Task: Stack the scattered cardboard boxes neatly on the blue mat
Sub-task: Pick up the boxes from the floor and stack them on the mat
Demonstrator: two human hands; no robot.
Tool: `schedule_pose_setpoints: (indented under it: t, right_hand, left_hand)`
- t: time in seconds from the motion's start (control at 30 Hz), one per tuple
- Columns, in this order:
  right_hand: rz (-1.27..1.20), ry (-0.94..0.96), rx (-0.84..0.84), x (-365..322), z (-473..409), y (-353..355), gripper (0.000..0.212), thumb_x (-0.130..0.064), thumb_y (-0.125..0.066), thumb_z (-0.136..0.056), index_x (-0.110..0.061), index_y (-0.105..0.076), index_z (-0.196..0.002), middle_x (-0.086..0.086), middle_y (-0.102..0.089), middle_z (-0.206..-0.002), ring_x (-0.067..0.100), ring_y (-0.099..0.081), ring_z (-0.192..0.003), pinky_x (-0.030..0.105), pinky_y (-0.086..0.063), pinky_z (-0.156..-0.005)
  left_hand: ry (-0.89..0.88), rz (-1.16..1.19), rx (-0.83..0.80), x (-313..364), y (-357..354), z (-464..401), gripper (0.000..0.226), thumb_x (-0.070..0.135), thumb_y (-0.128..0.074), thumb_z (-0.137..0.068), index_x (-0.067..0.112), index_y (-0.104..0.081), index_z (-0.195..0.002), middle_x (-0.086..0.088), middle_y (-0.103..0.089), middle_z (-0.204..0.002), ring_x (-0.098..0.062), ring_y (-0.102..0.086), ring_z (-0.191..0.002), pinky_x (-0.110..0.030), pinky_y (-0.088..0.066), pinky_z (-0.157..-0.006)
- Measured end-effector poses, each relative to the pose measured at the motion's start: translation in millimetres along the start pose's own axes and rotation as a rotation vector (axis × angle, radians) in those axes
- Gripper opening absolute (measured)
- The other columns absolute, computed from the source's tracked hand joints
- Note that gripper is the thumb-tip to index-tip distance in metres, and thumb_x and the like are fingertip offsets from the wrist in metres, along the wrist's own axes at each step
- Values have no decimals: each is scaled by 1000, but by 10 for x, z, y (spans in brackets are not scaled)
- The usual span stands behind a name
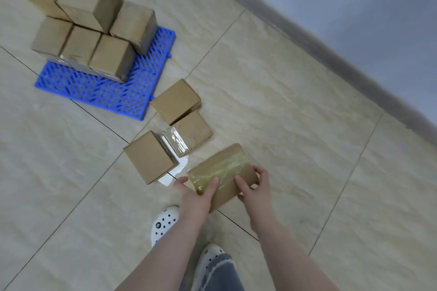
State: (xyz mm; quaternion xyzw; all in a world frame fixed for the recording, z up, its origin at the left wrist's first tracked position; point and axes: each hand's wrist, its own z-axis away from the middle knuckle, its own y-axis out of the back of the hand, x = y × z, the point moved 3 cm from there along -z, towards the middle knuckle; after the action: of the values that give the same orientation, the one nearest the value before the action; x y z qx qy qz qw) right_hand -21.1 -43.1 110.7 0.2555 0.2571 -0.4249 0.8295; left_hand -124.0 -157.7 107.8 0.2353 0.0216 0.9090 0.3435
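I hold a taped cardboard box [222,168] just above the tiled floor. My left hand [196,196] grips its near-left end and my right hand [255,192] grips its near-right side. Three more boxes lie loose on the floor: one [176,100] by the mat's corner, a taped one [189,134] behind it, and one [149,157] to the left. The blue mat [99,92] lies at the upper left, with several boxes [89,28] stacked on it in two layers.
A white sheet of paper [176,172] lies on the floor under the loose boxes. My feet in white clogs [164,223] stand just below the held box. A grey skirting and wall [331,30] run diagonally along the right.
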Motion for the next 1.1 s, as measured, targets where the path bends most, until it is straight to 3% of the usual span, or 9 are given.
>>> schedule_pose_setpoints:
  t: [0.07, 0.17, 0.33, 0.43, 0.57, 0.63, 0.73, 0.83, 1.1]
  right_hand:
    - [72, 66, -10, -304, 411, 56, 40, -21, -74, -82, -38, -50, -109, -1, -62, -106, 22, -65, -83, 41, -59, -77]
    - [86, 176, -39, -826, 1002, 17, 42, -14, -75, -80, -36, -52, -107, 1, -63, -100, 18, -64, -75, 34, -56, -69]
    - [40, 242, -122, -1514, 1839, -321, 41, -6, -72, -83, -30, -52, -109, 3, -64, -98, 16, -66, -77, 34, -58, -71]
    - [-49, 211, -174, -1761, 2190, -620, 39, -2, -68, -86, -18, -49, -117, 7, -64, -99, 10, -64, -72, 19, -54, -58]
    - [-35, 209, -168, -1924, 2352, -1075, 47, -10, -71, -85, -23, -47, -124, 7, -61, -110, 12, -65, -81, 23, -53, -67]
    - [-80, 154, -189, -1960, 2345, -1358, 61, -15, -72, -85, -26, -38, -135, 6, -58, -116, 15, -65, -96, 27, -53, -77]
    - [-113, -8, -299, -1920, 2329, -1846, 64, -24, -69, -87, -30, -34, -141, 4, -61, -125, 18, -62, -112, 39, -49, -94]
    - [-141, -156, -429, -1888, 2379, -2344, 54, -31, -69, -80, -28, -51, -131, -1, -68, -123, 17, -65, -109, 38, -52, -85]
    - [-121, -136, -296, -2220, 2221, -3045, 62, -34, -73, -74, -23, -53, -132, -3, -69, -122, 17, -67, -102, 38, -51, -86]
  left_hand:
    - [-23, 50, 10, 174, 225, 398, 90, 47, -75, -76, 25, -14, -139, -4, -59, -96, -25, -62, -88, -39, -52, -84]
    - [-105, 123, -38, 481, 588, 972, 108, 57, -77, -61, 34, -16, -147, -5, -63, -115, -23, -64, -101, -43, -52, -92]
    - [-254, 262, 4, 937, 1258, 1714, 83, 33, -79, -76, 35, -24, -138, 0, -61, -125, -17, -62, -109, -42, -54, -90]
    - [-297, 325, 37, 1113, 1676, 1931, 83, 28, -82, -73, 34, -24, -132, 3, -60, -121, -8, -63, -102, -25, -56, -76]
    - [-307, 381, 60, 1326, 2185, 1970, 84, 21, -82, -74, 34, -20, -129, 7, -59, -106, 1, -63, -88, -8, -50, -61]
    - [-284, 442, 62, 1374, 2367, 1892, 91, 26, -83, -72, 42, -17, -132, 7, -63, -107, -2, -65, -91, -14, -54, -74]
    - [-188, 576, 88, 1420, 2576, 1724, 96, 50, -84, -52, 47, -26, -129, 5, -61, -121, -15, -65, -104, -41, -53, -94]
    - [-108, 648, 80, 1461, 2839, 1508, 84, 53, -82, -46, 43, -38, -117, 9, -61, -119, -16, -66, -104, -46, -53, -93]
    - [-130, 132, 62, 1951, 3598, 1147, 69, 46, -78, -68, 28, -43, -124, 4, -37, -118, -14, -54, -98, -23, -41, -87]
